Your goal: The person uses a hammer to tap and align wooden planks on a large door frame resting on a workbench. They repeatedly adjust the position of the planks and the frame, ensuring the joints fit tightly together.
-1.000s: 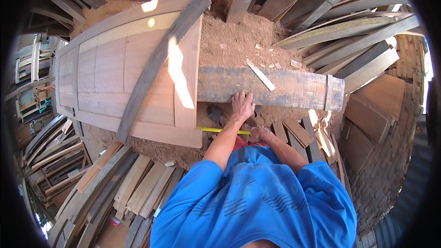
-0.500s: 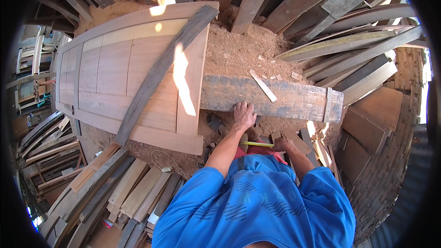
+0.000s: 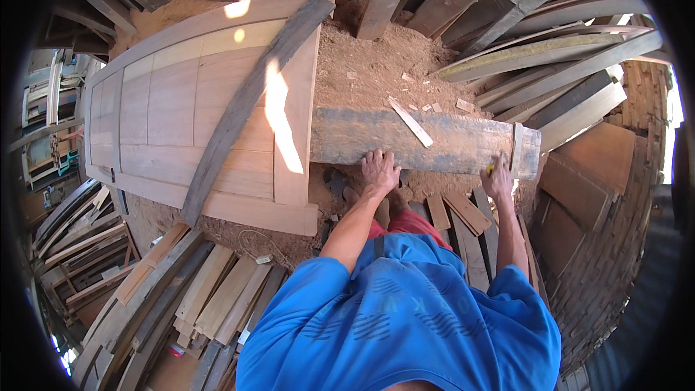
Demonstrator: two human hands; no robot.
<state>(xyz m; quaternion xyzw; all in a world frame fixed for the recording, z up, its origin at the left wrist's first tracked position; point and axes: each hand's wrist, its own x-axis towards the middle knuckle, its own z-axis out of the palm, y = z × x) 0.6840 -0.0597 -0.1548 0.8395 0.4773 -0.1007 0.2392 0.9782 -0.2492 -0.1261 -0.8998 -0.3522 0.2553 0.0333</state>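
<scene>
Rests left hand spread on worn plank mid-frame, curls right hand round yellow object. Has timber piled upper right.

the right fingers hide (mostly) a yellow object.

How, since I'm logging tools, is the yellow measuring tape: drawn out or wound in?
The yellow measuring tape seems wound in: only a bit shows at the right hand, no longer stretched out.

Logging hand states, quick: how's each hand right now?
Left hand: open, resting on the near edge of the plank.
Right hand: closed, holding a small yellow object, mostly hidden.
</scene>
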